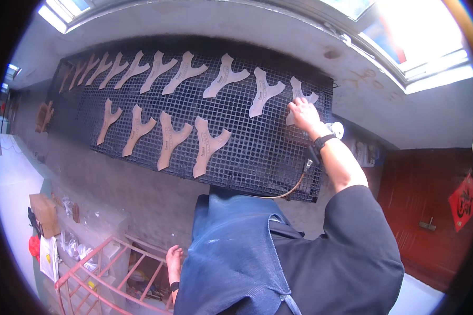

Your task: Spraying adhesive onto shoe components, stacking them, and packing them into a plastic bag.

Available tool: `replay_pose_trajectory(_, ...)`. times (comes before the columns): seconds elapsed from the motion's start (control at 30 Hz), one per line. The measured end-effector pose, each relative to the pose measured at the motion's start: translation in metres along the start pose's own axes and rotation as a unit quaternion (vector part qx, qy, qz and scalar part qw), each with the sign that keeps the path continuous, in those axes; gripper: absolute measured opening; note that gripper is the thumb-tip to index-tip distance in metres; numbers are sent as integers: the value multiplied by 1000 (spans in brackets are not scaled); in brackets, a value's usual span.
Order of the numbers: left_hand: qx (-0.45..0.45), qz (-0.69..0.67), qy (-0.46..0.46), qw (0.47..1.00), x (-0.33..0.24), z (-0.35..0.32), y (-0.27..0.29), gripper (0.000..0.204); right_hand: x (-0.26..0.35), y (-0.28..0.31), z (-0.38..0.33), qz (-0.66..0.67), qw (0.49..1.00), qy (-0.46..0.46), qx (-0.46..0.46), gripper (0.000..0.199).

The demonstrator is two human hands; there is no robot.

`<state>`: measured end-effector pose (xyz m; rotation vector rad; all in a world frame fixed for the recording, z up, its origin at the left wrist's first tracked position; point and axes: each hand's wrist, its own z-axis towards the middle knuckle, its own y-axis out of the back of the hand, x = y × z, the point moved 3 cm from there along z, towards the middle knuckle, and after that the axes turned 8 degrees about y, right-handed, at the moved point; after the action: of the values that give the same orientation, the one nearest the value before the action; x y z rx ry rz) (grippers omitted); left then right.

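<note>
Y-shaped piece (297, 89), far right on the black mesh rack (257, 152), and the right hand (304, 114) touches it, fingers bunched, grip impossible to tell! Dark print marks neighbouring pieces (266, 93); left hand (174, 258) half-curled near the railing (84, 261); right, a red diamond sign (463, 203) bears a dark character.

The right forearm (342, 160) reached forward, slanting a little leftward from the elbow — the right hand (304, 114) back-up at its end, fingers bent and close together. The left hand (174, 258) hung low — fingers loosely curled, forearm mostly hidden.
</note>
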<state>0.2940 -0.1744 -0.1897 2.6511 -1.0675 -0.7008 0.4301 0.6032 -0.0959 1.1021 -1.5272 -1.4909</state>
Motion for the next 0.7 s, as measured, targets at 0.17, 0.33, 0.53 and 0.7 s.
replay_pose_trajectory(0.17,-11,34,-32,999,-11,-43,-30,37,-39,-12,20,-45,989,119,73,35)
replay_pose_trajectory(0.33,-23,-11,59,998,13,-58,-47,33,-47,1,36,-76,968,212,109,23)
replay_pose_trajectory(0.53,-55,-15,43,997,31,-68,-54,31,14,28,104,-2,943,330,-40,7)
replay_pose_trajectory(0.7,-17,-97,46,994,4,-90,-50,31,42,7,138,24,918,382,-108,13)
